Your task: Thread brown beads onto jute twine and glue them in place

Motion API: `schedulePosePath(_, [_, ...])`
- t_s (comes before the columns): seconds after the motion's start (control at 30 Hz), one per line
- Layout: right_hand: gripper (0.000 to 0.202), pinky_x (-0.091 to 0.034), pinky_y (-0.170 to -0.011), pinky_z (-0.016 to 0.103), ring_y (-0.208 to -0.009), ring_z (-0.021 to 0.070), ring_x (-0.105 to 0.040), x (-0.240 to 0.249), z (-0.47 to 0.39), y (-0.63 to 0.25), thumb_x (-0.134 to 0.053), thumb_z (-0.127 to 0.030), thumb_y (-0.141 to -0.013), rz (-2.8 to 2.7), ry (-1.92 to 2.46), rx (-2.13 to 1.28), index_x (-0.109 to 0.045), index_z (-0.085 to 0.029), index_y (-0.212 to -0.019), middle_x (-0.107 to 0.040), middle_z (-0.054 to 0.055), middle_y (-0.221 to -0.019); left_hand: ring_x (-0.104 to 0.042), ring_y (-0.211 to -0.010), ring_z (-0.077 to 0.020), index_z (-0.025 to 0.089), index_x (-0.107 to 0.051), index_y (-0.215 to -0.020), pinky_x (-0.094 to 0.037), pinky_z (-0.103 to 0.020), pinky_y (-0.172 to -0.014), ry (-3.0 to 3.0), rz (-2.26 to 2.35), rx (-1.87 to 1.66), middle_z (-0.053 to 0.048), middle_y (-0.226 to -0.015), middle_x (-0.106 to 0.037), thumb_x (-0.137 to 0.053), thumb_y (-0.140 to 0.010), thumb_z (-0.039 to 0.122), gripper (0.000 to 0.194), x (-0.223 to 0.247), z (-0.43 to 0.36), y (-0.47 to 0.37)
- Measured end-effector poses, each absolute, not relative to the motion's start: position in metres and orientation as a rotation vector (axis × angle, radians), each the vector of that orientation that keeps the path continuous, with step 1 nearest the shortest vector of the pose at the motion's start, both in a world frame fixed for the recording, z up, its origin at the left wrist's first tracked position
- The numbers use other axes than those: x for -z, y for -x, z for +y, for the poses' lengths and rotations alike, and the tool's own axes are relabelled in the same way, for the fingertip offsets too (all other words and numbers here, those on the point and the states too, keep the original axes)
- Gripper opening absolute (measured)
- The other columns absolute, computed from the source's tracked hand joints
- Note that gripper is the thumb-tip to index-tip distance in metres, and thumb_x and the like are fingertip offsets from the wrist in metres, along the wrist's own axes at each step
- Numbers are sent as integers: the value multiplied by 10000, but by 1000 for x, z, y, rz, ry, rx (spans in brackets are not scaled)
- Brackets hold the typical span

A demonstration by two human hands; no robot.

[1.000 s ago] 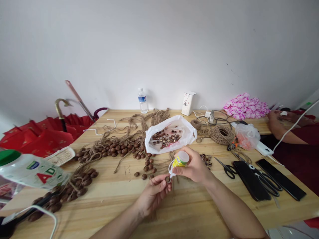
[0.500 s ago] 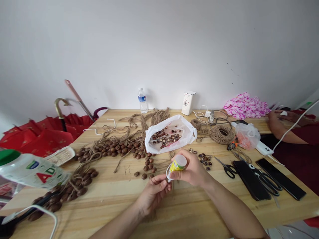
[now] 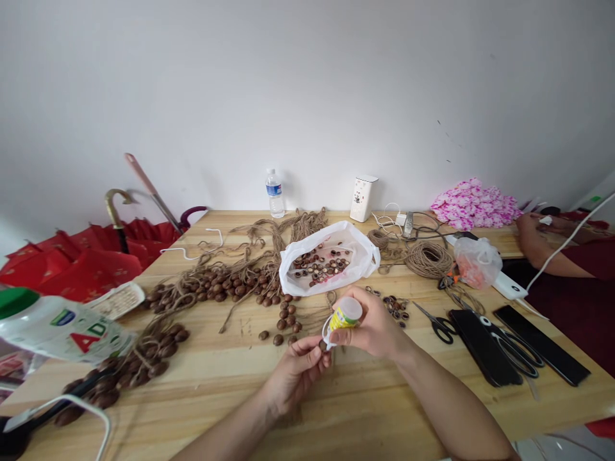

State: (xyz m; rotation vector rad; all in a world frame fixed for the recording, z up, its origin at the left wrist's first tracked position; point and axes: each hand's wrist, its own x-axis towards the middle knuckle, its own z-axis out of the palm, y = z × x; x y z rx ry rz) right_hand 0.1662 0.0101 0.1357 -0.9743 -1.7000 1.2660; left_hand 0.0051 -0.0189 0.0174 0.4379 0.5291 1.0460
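My right hand (image 3: 369, 326) is closed around a small glue bottle (image 3: 342, 316) with a yellow label, tipped so its white nozzle points down. Between the fingertips of my left hand (image 3: 300, 371) is a brown nut shell (image 3: 323, 345), mostly covered by the fingers; the nozzle meets it. Just beyond my hands lie loose round brown nuts (image 3: 287, 315). Behind them an open white plastic bag (image 3: 331, 288) holds several shell halves, and more shell halves (image 3: 396, 307) are scattered to its right.
Nuts tied to twine (image 3: 230, 282) spread across the left. A green-capped bottle (image 3: 57, 326) stands at the near left. Scissors (image 3: 439, 323), a black phone (image 3: 483, 349) and a twine coil (image 3: 428, 259) lie right. Another person's arm (image 3: 548, 250) rests at the far right.
The glue bottle and my right hand have shifted very slightly to the right. My left hand stays almost in place with the nut shell.
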Motion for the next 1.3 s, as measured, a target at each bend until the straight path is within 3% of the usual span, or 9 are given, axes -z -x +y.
schedulePosePath(0.57, [493, -334, -512, 206, -596, 109, -430, -137, 10, -169, -841, -418, -499, -1667, 983, -1256, -544, -165, -800, -495, -33, -675, -569, -587, -100, 154, -748, -800, -416, -224, -611, -449, 507, -1040, -34, -641, -674, -822, -559, 213, 259, -20, -19, -4])
schedulePosePath(0.83, [492, -400, -529, 224, -600, 125, -488, -140, 9, -167, -848, -411, -481, -1560, 966, -1308, -534, -183, -784, -534, -30, -668, -582, -576, -105, 153, -745, -781, -422, -239, -601, -460, 482, -1032, -43, -671, -688, -819, -567, 217, 235, -20, -22, -3])
schedulePosePath(1.1, [398, -425, -433, 224, -490, 100, -507, -131, 24, -174, -789, -355, -614, -1242, 875, -1292, -536, -193, -875, -583, -32, -676, -596, -587, -117, 166, -748, -794, -420, -243, -588, -487, 438, -1030, -44, -693, -695, -813, -576, 206, 231, -17, -23, -3])
schedulePosePath(1.2, [393, -530, -569, 316, -572, 147, -601, -135, 33, -182, -800, -334, -598, -1071, 788, -1291, -526, -216, -853, -631, -20, -729, -592, -586, -114, 161, -748, -787, -421, -245, -590, -499, 437, -1027, -47, -701, -696, -815, -572, 201, 229, -19, -24, -3])
schedulePosePath(1.3, [365, -551, -714, 371, -721, 185, -648, -143, 44, -199, -803, -349, -584, -930, 742, -1283, -528, -231, -792, -657, -9, -803, -588, -580, -111, 153, -743, -780, -425, -244, -589, -500, 454, -1020, -44, -689, -689, -818, -566, 204, 232, -19, -24, -3])
